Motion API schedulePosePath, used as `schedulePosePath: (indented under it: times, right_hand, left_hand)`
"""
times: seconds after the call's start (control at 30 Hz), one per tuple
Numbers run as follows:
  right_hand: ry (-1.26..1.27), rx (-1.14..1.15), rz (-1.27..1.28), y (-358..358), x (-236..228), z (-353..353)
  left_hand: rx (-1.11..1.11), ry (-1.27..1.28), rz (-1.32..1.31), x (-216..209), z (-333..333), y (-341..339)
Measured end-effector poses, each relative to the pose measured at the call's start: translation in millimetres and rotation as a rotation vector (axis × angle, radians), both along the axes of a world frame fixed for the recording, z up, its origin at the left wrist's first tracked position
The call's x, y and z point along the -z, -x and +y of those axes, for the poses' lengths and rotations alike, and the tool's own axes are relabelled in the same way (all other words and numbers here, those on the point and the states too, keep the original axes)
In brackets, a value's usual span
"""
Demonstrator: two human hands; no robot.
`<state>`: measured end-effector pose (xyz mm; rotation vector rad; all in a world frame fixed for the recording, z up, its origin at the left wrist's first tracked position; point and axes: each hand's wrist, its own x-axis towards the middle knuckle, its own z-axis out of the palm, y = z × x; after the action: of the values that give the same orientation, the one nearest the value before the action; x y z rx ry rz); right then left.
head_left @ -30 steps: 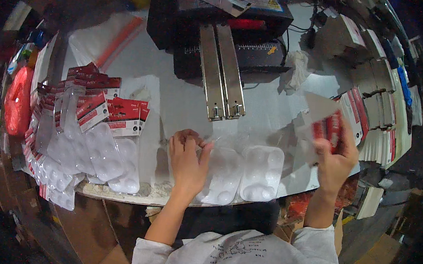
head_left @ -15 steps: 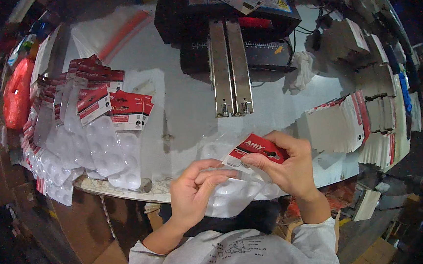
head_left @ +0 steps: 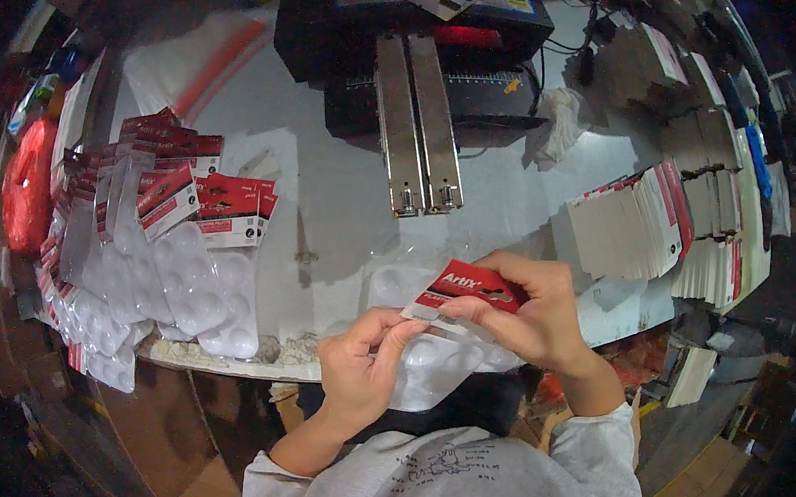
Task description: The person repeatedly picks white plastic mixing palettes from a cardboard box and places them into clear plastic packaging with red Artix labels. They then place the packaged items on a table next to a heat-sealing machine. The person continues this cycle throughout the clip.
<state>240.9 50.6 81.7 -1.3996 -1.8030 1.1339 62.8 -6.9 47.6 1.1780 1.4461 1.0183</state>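
My right hand (head_left: pixel 541 314) grips a red and white header card (head_left: pixel 462 285), thumb on its front and fingers behind. Below the card hangs a white plastic paint palette (head_left: pixel 436 371) with round wells, in a clear bag, over the table's near edge. At the card's lower left corner, my left hand (head_left: pixel 361 361) is closed, thumb and fingertips pinching the corner where it meets the bag. Another white palette (head_left: pixel 391 285) lies on the table just behind the card, partly covered by it.
Bagged palettes with red cards (head_left: pixel 197 281) are heaped on the left. A black machine with two metal bars (head_left: pixel 417 130) stands at the back middle. Stacks of header cards (head_left: pixel 621 227) line the right side, near a crumpled white cloth (head_left: pixel 559 126). A red plastic bundle (head_left: pixel 28 186) sits far left.
My left fingers have closed from a looser curl into a pinch at the card's lower left corner. The right hand keeps its grip. The whole view has shifted slightly.
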Motion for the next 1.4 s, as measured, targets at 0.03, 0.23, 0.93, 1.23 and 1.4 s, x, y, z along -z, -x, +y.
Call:
schedulePosePath:
  times: [0.03, 0.23, 0.93, 1.23, 1.4]
  right_hand:
    - [-0.001, -0.042, -0.023, -0.3, 0.7, 0.1]
    - [-0.076, -0.196, -0.167, -6.6, 2.7, 7.6]
    - [0.621, 0.102, 0.506, -18.3, 25.9, -28.1]
    - [0.611, 0.325, 0.573, 1.4, 48.0, 4.9]
    - [0.519, 0.311, 0.712, 1.3, 64.2, 28.8]
  left_hand:
    - [-0.005, 0.006, 0.01, 0.6, -0.1, -0.2]
    - [-0.005, -0.025, 0.048, 3.2, -1.7, -3.3]
    - [-0.283, -0.022, 0.041, 9.7, -3.9, 5.3]
    - [-0.24, -0.067, 0.222, 32.8, 34.2, -3.9]
    - [-0.261, -0.122, 0.188, 45.5, 66.1, -2.9]
